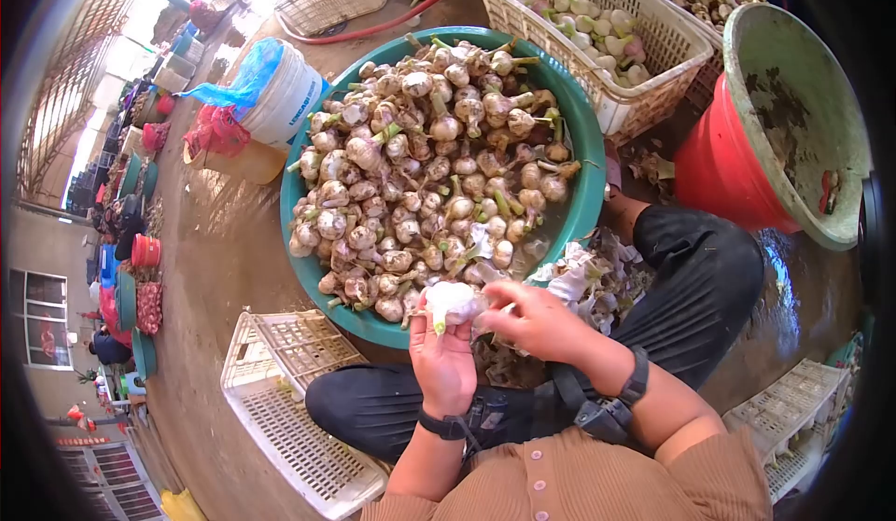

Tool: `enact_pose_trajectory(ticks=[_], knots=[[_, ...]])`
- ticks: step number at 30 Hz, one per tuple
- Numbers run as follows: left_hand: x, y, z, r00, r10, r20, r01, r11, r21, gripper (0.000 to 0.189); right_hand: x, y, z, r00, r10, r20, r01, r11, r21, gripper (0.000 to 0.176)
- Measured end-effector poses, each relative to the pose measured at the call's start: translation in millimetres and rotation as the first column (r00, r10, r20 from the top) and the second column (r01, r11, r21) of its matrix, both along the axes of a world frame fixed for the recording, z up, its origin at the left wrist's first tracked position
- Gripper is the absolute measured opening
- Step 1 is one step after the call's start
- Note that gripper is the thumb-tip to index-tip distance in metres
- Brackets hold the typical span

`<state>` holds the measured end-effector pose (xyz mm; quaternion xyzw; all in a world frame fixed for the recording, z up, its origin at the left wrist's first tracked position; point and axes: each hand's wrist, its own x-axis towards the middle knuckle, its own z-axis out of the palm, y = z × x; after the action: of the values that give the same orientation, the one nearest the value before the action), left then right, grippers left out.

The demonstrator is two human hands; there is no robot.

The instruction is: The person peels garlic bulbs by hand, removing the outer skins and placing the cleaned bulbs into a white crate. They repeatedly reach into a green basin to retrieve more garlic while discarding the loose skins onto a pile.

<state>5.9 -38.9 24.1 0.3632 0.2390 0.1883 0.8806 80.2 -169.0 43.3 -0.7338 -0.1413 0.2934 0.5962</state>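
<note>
My left hand (441, 364) is closed around a white garlic bulb (450, 303), its green stem end pointing toward me. Close against the bulb's right side, my right hand (534, 323) has its fingers curled in a pinch; what lies between them is too blurred to make out. Just beyond both hands stands a large green tub (588, 152), heaped with dirty, unpeeled garlic bulbs (411, 166). Papery garlic skins (583, 283) lie in a pile between the tub and my bent right leg.
A cream crate (686, 59) with cleaned bulbs stands behind the tub. Right of it a red bucket (719, 171) tilts beside my knee. An overturned white crate (308, 446) sits by my left knee. A white pail (287, 101) with blue plastic stands left; a red hose (411, 13) crosses behind.
</note>
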Motion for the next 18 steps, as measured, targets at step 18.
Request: enact_pose_trajectory(ticks=[18], knots=[[12.8,11.2,23.1,0.946,0.174,-0.272,0.037,0.779,0.626,0.012,-7.6,4.0,-11.9,0.709,0.273,-0.65,0.162,0.834,0.527,0.044]])
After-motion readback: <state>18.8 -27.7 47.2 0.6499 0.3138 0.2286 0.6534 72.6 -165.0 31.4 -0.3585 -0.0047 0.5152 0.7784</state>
